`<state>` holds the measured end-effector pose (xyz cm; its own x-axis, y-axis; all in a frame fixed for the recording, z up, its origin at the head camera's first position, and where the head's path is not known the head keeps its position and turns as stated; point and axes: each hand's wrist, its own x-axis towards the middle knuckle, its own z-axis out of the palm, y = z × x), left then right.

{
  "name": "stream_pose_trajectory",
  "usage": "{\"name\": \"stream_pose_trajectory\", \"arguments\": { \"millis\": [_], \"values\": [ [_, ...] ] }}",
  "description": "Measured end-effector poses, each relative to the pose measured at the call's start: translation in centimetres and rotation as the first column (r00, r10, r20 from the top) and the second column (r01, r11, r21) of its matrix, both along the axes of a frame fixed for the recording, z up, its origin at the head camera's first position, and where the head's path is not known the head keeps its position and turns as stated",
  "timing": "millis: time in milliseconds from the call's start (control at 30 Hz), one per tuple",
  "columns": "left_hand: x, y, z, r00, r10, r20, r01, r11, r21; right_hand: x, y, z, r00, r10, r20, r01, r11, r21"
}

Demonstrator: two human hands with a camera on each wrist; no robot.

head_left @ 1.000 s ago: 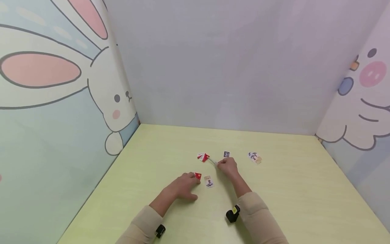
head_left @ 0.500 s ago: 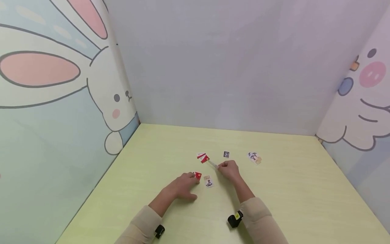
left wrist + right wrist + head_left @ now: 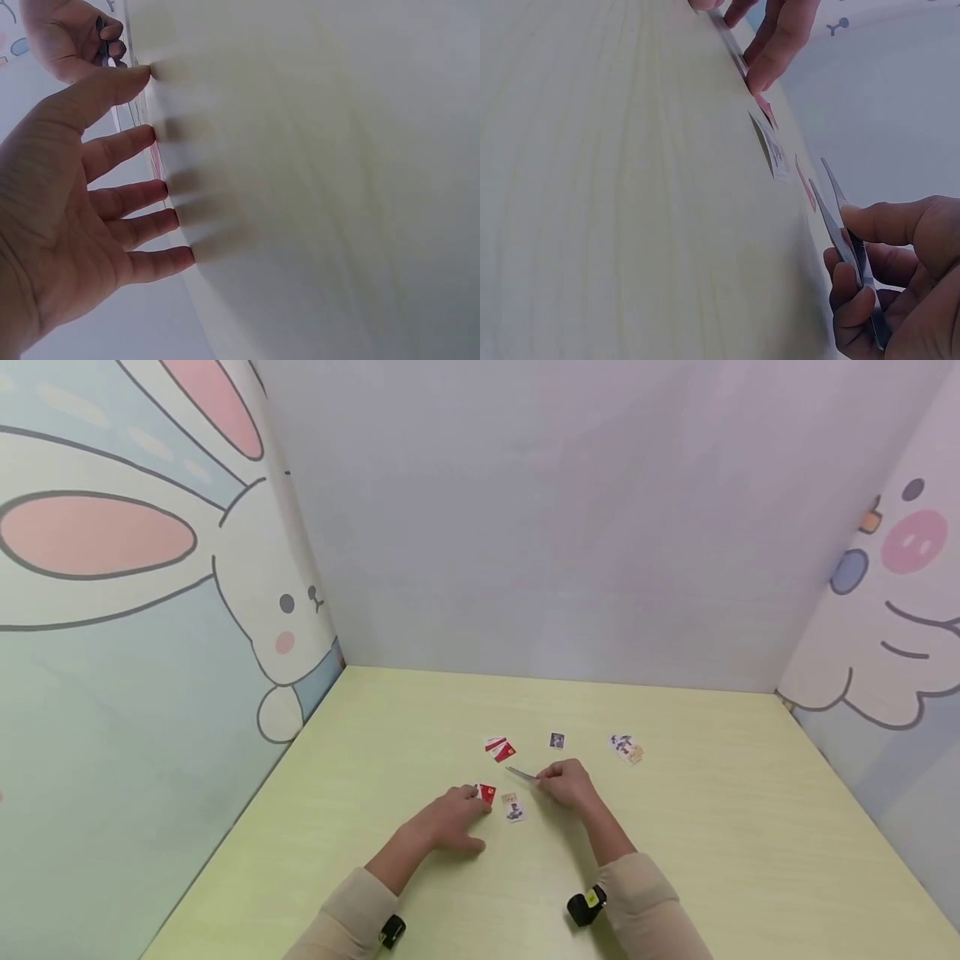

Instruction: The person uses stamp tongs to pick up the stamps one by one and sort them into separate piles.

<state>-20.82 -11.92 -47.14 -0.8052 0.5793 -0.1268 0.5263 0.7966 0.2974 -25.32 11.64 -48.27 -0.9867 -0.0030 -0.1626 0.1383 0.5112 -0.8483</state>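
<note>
Metal tweezers (image 3: 849, 240) are pinched between the thumb and fingers of my right hand (image 3: 568, 782); their two tips stand apart with nothing between them. In the head view the tweezers point left, just in front of the red-and-white cards (image 3: 501, 749). My left hand (image 3: 453, 818) lies over a red card (image 3: 487, 793), partly covering it. Its fingers are spread, and the fingertips (image 3: 180, 256) touch down at the table surface. Between the hands lies a small card with a printed figure (image 3: 513, 807); one edge lifts off the table in the right wrist view.
Farther back on the pale yellow table (image 3: 420, 718) lies a small dark picture card (image 3: 557, 741). To its right are overlapping figure cards (image 3: 626, 748). A grey wall (image 3: 555, 527) closes off the back, with cartoon-printed panels on both sides.
My right hand has drawn back toward me, taking the tweezers off the red-and-white cards, which shifted slightly and now lie apart from the tips. My left hand has stayed almost still.
</note>
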Motion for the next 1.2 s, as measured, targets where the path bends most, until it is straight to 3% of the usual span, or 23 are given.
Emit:
{"name": "stream_pose_trajectory", "arguments": {
  "millis": [467,767,1200],
  "values": [
    [0.4,0.2,-0.9,1.000,-0.001,0.017,0.001,1.000,-0.022,1.0,-0.2,-0.8,0.992,0.125,0.018,-0.126,0.991,0.051],
    [0.0,0.0,-0.5,1.000,-0.005,-0.008,0.005,0.999,-0.037,1.4,-0.9,-0.2,0.979,0.204,-0.019,-0.203,0.978,0.052],
    [0.0,-0.2,-0.3,1.000,-0.011,-0.012,0.010,1.000,-0.029,1.7,-1.6,0.2,0.970,0.243,-0.011,-0.242,0.967,0.080]
  ]
}}
